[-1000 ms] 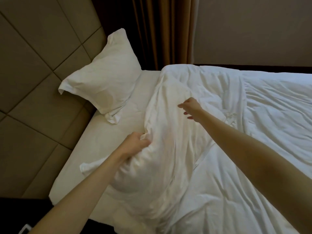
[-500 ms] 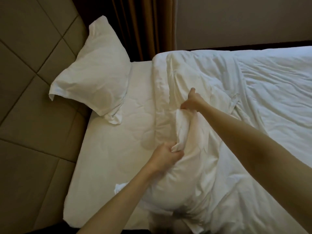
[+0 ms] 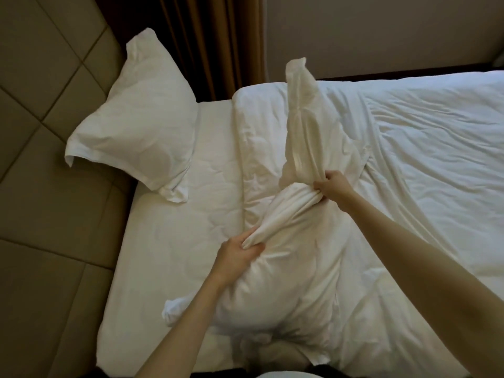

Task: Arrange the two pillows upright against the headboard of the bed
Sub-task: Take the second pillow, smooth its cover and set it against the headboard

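Note:
One white pillow leans upright against the padded tan headboard at the far left corner of the bed. A second white pillow lies on the bed near me, partly over the duvet. My left hand is clenched on its bunched upper edge. My right hand grips the same edge farther along, and a loose flap of its case stands up beyond that hand.
A rumpled white duvet covers the right part of the bed. Bare fitted sheet shows between the headboard and the duvet. Brown curtains and a beige wall stand behind the bed's far side.
Both hands have gathered the near pillow's edge and pulled it up and toward the duvet side. The case flap now stands high. The view has shifted closer over the bed.

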A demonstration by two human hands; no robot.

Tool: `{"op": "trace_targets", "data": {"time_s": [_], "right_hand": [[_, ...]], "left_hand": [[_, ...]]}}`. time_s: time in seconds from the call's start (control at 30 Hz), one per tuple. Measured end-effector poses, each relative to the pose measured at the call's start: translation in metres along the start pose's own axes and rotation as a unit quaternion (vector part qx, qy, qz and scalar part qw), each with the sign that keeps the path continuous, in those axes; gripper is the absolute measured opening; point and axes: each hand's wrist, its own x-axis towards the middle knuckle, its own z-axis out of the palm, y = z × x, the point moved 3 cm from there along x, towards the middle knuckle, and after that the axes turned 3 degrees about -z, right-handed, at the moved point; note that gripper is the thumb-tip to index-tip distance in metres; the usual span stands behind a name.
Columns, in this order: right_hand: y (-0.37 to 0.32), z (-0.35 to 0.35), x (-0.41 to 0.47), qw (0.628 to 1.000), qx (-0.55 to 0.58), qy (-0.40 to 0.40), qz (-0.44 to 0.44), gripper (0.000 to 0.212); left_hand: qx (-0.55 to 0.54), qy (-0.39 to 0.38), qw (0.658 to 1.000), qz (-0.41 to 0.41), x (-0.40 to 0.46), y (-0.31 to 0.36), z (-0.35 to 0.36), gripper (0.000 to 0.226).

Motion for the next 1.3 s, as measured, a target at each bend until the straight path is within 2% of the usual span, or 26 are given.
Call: {"op": "trace_targets", "data": {"time_s": [0.1, 0.2, 0.37, 0.47, 0.6, 0.73, 0.87, 1.03, 1.3], "right_hand": [[0.019, -0.009, -0.011, 0.999, 0.032, 0.011, 0.008, 0.013], [0.036, -0.018, -0.019, 0.998, 0.053, 0.015, 0.016, 0.015], [0.052, -0.016, -0.043, 0.988, 0.152, 0.035, -0.010, 0.012], [0.056, -0.010, -0.060, 0.976, 0.213, 0.040, -0.015, 0.015], [0.054, -0.002, -0.072, 0.958, 0.288, 0.008, 0.009, 0.022], [-0.001, 0.015, -0.060, 0.951, 0.308, -0.002, -0.034, 0.026], [-0.076, 0.047, -0.044, 0.941, 0.337, -0.016, -0.029, 0.024], [-0.157, 0.107, -0.047, 0.935, 0.339, -0.097, -0.047, 0.024], [-0.266, 0.239, -0.076, 0.893, 0.357, -0.256, -0.098, 0.033]], "left_hand": [[0.028, 0.008, 0.999, 0.014, -0.007, 0.002, 0.010, 0.050], [0.051, 0.019, 0.998, 0.037, -0.017, 0.005, 0.023, 0.048], [0.064, 0.062, 0.995, 0.039, -0.029, -0.001, 0.033, 0.046], [0.052, 0.092, 0.994, 0.042, -0.039, -0.013, 0.036, 0.045], [-0.007, 0.141, 0.989, 0.042, -0.051, -0.029, 0.027, 0.036], [-0.062, 0.204, 0.974, 0.075, -0.039, -0.020, -0.005, 0.027], [-0.150, 0.239, 0.956, 0.084, -0.037, -0.004, -0.043, 0.021], [-0.230, 0.300, 0.921, 0.090, -0.060, -0.003, -0.106, 0.020], [-0.274, 0.371, 0.884, 0.074, -0.104, -0.023, -0.241, 0.015]]}}
